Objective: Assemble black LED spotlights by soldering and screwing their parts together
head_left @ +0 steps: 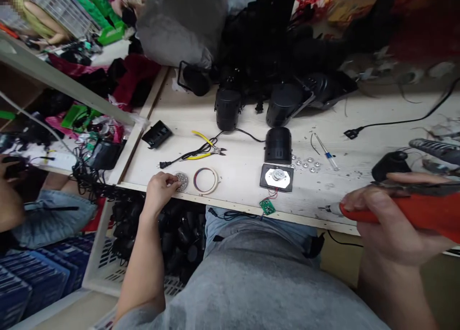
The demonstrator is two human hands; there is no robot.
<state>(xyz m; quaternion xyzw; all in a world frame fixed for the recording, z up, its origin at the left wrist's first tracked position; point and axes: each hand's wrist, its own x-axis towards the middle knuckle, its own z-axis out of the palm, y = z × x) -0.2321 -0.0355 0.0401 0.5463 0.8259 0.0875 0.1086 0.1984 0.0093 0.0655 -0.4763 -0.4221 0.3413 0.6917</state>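
Orange driver tight in right hand, left hand at round metal-bit heap, grip unclear.

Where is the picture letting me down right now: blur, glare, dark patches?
Head view: the orange tool looks soft and smeared; head view: the silvery plate is nearly washed out; head view: the black heap at the back loses detail in darkness.
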